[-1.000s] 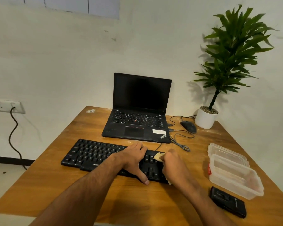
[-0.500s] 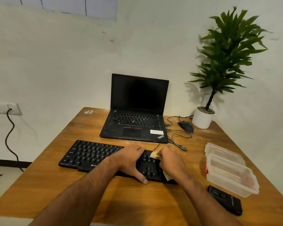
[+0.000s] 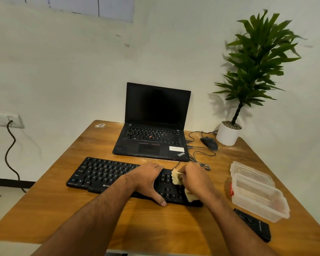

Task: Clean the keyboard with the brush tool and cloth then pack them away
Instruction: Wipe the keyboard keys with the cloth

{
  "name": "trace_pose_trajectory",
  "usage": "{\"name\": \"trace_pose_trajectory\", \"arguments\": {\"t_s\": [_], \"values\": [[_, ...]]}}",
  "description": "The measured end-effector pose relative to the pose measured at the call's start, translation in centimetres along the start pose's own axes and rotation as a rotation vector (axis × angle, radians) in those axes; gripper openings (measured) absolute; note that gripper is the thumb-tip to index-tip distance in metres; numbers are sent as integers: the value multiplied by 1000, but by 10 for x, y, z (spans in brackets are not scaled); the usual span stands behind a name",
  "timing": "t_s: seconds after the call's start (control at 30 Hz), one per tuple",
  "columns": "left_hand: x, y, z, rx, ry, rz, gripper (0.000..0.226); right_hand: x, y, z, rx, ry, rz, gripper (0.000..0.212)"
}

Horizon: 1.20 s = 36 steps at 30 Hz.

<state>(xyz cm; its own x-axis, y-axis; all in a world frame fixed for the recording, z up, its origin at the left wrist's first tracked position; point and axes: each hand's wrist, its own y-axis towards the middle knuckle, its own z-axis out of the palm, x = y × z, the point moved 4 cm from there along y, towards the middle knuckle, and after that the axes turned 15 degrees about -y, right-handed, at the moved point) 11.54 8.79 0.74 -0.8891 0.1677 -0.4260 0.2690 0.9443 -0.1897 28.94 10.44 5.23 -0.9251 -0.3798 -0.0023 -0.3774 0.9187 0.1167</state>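
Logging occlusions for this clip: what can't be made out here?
- Keyboard right keys, head view: covered by left hand and right hand.
- Cloth: mostly hidden in the right hand's grip.
- Black case: print too small to read.
- Clear container: contents unclear through the plastic.

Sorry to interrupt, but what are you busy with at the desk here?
A person is wiping the black keyboard. The left hand rests on its keys, steadying it, while the right hand grips a pale cloth over the keyboard's right end. A clear plastic container sits open on the table to the right.
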Motion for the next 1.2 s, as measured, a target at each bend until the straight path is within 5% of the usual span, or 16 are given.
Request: {"name": "trace_pose_trajectory", "arguments": {"t_s": [0.2,0.37,0.53,0.83,1.07,1.2], "values": [[-1,-2,-3,-28,-5,25,123,-11,-17,21,73,-141,-102,31],[2,0,0,-28,-50,36,121,-39,-25,6,61,-133,2,25],[1,0,1,-36,-38,35,118,6,-14,24,6,-13,-155,27],[1,-2,0,-12,-62,22,121,-49,-29,23,110,-47,-78,23],[2,1,2,-17,-38,24,123,9,-25,22,23,16,-181,24],[5,2,2,-24,-58,35,122,-20,-36,22,64,26,-130,20]]}}
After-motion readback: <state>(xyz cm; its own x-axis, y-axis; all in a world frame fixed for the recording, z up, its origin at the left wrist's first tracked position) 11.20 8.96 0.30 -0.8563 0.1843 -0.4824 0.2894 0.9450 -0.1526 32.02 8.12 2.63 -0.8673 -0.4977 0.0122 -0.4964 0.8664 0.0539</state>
